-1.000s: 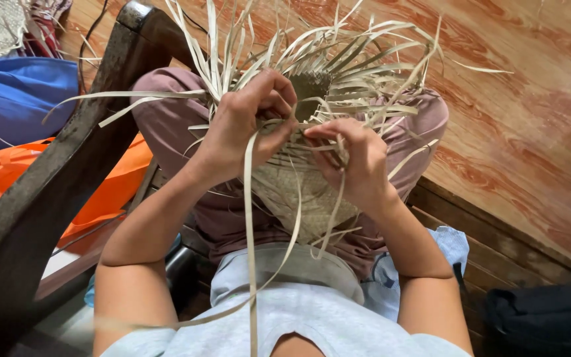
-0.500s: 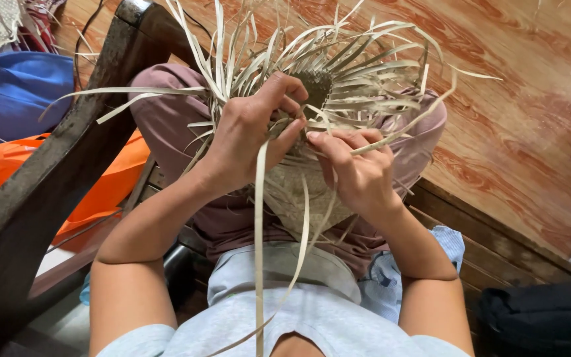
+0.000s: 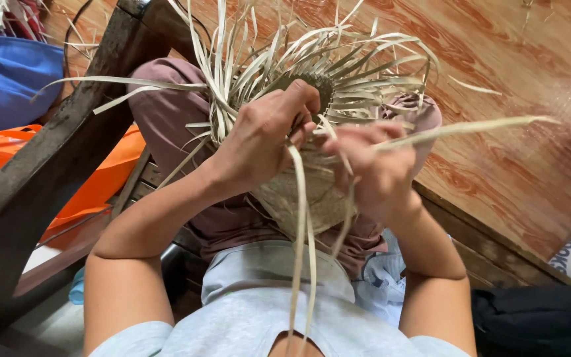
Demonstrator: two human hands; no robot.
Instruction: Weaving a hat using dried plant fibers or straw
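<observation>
From the head camera, looking down my chest, much of the work is hidden. My left hand (image 3: 266,142) covers the near rim of the half-woven basket (image 3: 312,192), and the spot where the strips cross under my fingers cannot be made out. My right hand (image 3: 371,172) is blurred, so its fingertips are hard to tell apart. The lower ends of two long strips (image 3: 302,251) hang down toward my grey shirt (image 3: 259,304) and run out of the bottom edge.

The basket sits on my lap, over my mauve trousers (image 3: 166,112), its loose pale strips fanning upward and outward around a dark woven centre (image 3: 315,86).

My left hand is curled, knuckles up, fingers folded over the rim and pinching strips against it. My right hand is closed in a pinch on one long strip (image 3: 457,129) that stretches off to the right over the wooden floor (image 3: 497,59). Both forearms are raised, elbows bent and spread apart, wrists nearly meeting over the basket.

A dark wooden beam (image 3: 47,172) slants past my left arm, with orange cloth (image 3: 8,155) and blue cloth (image 3: 8,79) beyond it.
</observation>
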